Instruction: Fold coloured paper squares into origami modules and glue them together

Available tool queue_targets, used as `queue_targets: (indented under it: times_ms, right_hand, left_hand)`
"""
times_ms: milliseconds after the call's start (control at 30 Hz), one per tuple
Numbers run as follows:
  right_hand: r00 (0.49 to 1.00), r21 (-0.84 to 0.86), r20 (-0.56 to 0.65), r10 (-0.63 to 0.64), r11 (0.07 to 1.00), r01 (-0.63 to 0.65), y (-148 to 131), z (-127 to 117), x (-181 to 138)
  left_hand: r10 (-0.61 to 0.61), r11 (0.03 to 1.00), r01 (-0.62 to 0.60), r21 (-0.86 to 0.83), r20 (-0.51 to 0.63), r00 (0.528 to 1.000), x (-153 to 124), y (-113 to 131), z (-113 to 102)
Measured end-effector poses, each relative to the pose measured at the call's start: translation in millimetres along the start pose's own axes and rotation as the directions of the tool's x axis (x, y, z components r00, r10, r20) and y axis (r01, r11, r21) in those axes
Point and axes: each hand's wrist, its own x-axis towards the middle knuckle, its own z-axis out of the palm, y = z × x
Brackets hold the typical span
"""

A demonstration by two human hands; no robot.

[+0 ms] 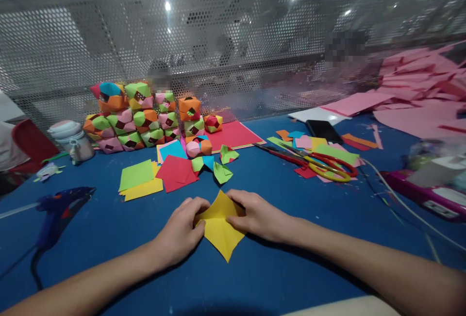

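Note:
A yellow paper square (219, 231) lies partly folded on the blue table (276, 267) in front of me. My left hand (181, 231) curls its fingers onto the paper's left edge and pinches a fold. From the other side, my right hand (255, 215) presses its fingertips down on the paper's upper right part. Just beyond the hands lie loose green, yellow and red paper squares (153, 176) and some half-folded green pieces (222, 163).
A stack of several multicoloured folded paper cubes (143, 117) stands at the back left against a perforated metal screen (233, 39). Red-and-yellow scissors (316, 161), a black phone (323, 130) and pink paper sheets (418, 88) lie right. A blue glue gun (60, 209) and a jar (74, 140) sit left.

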Motion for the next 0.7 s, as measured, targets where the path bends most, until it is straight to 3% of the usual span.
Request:
queue_targets:
  times_ms: [200, 467, 567, 700]
  right_hand:
    - [0.975, -0.074, -0.004, -0.223, 0.972, 0.222, 2.8, 5.5, -4.1]
    - [0.933, -0.117, 0.048, -0.357, 0.926, 0.360, 4.9, 4.5, -5.7]
    - [0.911, -0.176, 0.100, -0.399, 0.894, 0.411, 4.5, 2.9, -5.1]
    - [0.867, -0.344, 0.243, -0.436, 0.797, 0.497, 2.2, -8.1, -7.4]
  left_hand:
    - [0.063, 0.996, -0.064, 0.069, 0.007, 0.998, 0.8, -0.8, -0.2]
    - [0.197, 0.977, -0.204, 0.062, 0.101, 0.975, -1.4, -6.7, 0.7]
    - [0.257, 0.955, -0.277, 0.106, 0.168, 0.952, 0.2, -8.5, -0.9]
    - [0.304, 0.872, -0.383, 0.304, 0.275, 0.912, 2.8, -7.6, -6.8]
